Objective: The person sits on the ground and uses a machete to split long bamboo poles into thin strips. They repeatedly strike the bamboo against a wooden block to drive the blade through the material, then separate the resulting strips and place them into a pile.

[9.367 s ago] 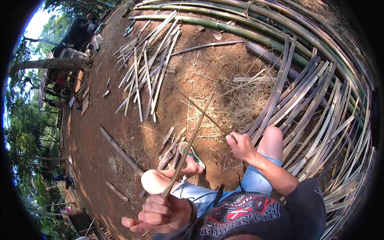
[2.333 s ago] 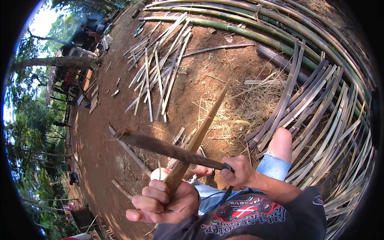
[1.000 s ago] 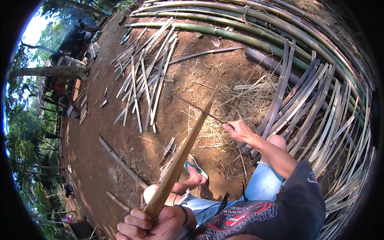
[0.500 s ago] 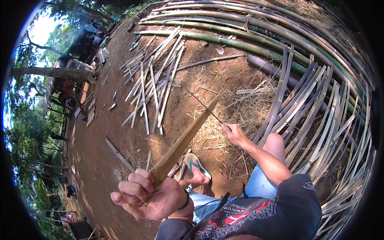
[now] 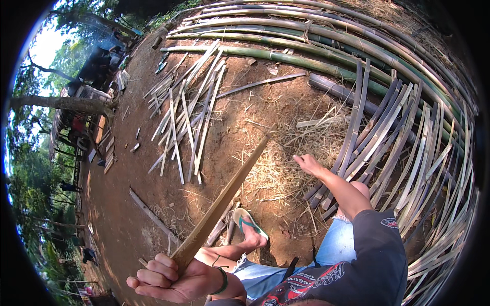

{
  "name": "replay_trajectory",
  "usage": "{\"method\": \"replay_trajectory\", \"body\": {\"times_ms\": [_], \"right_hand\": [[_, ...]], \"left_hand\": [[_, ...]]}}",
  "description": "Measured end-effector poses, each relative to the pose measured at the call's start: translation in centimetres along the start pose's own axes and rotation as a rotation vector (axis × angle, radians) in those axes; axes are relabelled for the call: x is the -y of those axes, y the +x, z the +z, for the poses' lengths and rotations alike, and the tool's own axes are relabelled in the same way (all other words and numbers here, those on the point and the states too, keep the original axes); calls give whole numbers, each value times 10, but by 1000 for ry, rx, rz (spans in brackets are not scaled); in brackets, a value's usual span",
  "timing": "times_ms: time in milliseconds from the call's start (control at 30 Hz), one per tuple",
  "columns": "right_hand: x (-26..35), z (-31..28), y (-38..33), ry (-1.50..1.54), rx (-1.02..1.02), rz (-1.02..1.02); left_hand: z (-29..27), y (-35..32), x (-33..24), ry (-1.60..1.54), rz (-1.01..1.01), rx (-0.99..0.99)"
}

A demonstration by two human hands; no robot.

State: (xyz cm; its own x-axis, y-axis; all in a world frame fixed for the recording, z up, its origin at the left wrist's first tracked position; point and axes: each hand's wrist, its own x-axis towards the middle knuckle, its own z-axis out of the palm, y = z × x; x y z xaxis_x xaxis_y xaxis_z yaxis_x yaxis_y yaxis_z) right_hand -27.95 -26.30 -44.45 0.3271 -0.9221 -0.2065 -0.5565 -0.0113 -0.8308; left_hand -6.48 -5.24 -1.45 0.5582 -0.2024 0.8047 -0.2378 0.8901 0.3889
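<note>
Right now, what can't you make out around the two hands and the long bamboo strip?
- Head view, lower end of the long tan bamboo strip: buried in the left hand grip.
- Right hand: palm and fingertips turned away over the pale dry shavings; whether they pinch anything, such as a thin sliver, is too small to tell.
- Far tip of the strip: blends into the shavings.
- Split slat pile: cut off by the dark fisheye rim.

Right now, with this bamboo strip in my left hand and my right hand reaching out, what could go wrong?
The left hand grips the long bamboo strip only at its near end, so the pointed far tip could swing or snag in the dry shavings. The right hand reaches bare over the pile of split slats, whose edges might cut or splinter. The foot wears only an open sandal among loose scraps, so a slip or a poke seems possible.
</note>
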Motion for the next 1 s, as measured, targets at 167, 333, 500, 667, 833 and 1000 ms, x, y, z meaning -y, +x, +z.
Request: {"method": "replay_trajectory", "body": {"times_ms": [167, 333, 500, 667, 833, 1000], "right_hand": [[1, 4, 36, -118, 75, 230], [-28, 13, 51, -43, 43, 373], [6, 42, 35, 95, -95, 313], [104, 43, -65, 322, 39, -65], [73, 41, -58, 291, -60, -182], [64, 36, -35, 281, -47, 150]], "left_hand": [[-11, 0, 3, -14, 57, -59], [13, 3, 16, -98, 46, -158], [11, 11, 14, 260, 134, -229], [7, 5, 9, 168, 94, -199], [35, 5, 7, 229, 28, -279], [45, -4, 5, 215, 14, -321]]}}
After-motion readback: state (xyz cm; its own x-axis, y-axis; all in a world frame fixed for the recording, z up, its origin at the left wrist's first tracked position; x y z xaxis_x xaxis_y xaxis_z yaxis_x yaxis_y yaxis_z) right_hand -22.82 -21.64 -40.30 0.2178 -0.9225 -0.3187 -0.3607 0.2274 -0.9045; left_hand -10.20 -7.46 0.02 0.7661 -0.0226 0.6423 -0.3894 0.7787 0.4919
